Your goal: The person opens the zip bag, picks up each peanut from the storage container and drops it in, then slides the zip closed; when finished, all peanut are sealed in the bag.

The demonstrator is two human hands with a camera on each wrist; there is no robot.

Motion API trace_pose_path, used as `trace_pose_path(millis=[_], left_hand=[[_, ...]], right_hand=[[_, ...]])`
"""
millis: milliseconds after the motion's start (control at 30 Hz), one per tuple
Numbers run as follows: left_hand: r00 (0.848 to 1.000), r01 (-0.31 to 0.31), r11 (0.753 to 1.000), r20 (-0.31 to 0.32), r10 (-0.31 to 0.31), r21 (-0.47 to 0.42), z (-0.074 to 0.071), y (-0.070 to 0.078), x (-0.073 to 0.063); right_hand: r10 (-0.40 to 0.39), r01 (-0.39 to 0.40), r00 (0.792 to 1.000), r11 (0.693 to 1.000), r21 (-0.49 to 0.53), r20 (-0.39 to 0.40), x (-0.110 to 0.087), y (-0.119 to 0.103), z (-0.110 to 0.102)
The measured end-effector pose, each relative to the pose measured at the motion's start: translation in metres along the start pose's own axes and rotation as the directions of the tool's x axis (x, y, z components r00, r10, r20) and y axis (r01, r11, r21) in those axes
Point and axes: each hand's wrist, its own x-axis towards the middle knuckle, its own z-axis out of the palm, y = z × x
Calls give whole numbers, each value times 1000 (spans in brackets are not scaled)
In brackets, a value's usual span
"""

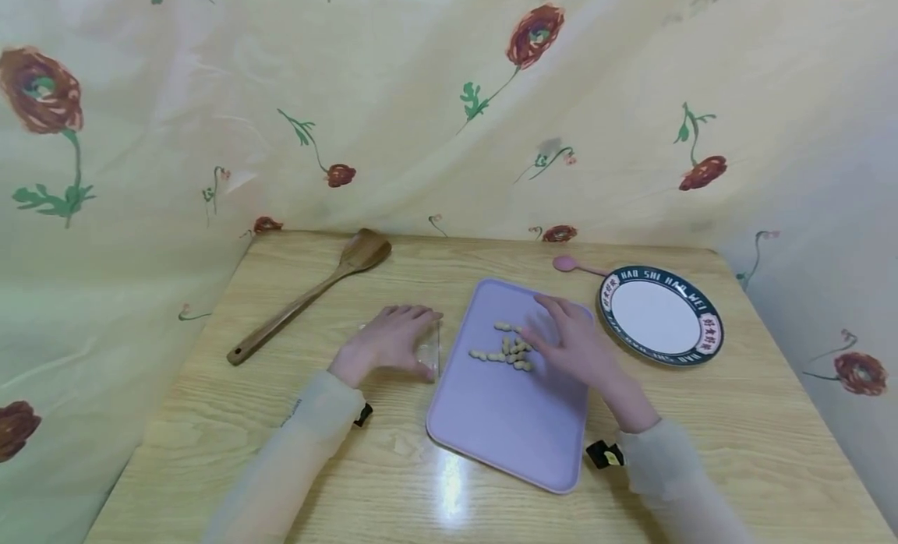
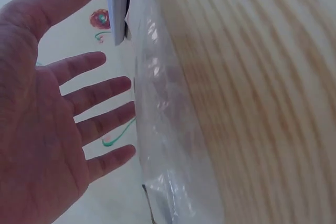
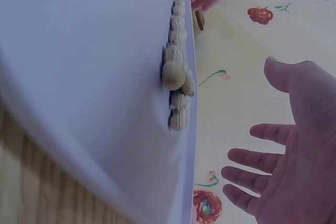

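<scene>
My left hand (image 1: 390, 343) hovers beside the left edge of the purple tray (image 1: 505, 427), its fingers spread and holding nothing. A clear plastic bag (image 2: 170, 124) lies flat on the table by that hand, partly covered by it in the head view. Over the tray's right side is my right hand (image 1: 578, 349), fingers apart and nothing in its grasp. Several unshelled peanuts (image 1: 496, 357) lie in a loose group on the tray, just left of the right fingertips. In the right wrist view, the peanuts (image 3: 177, 72) appear lined up, apart from the hand.
A wooden spatula (image 1: 309, 296) lies at the back left of the wooden table (image 1: 379, 482). A dark-rimmed plate (image 1: 659, 357) with lettering sits right of the tray, beside a small pink spoon (image 1: 565, 263). Flower-patterned cloth (image 1: 393, 100) hangs behind the table.
</scene>
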Motion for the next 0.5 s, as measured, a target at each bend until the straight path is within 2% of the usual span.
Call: trace_pose_path(millis=[500], left_hand=[[1000, 25, 999, 2, -25, 31, 9, 3, 2]], right_hand=[[2, -4, 1000, 997, 78, 25, 4, -9, 13]])
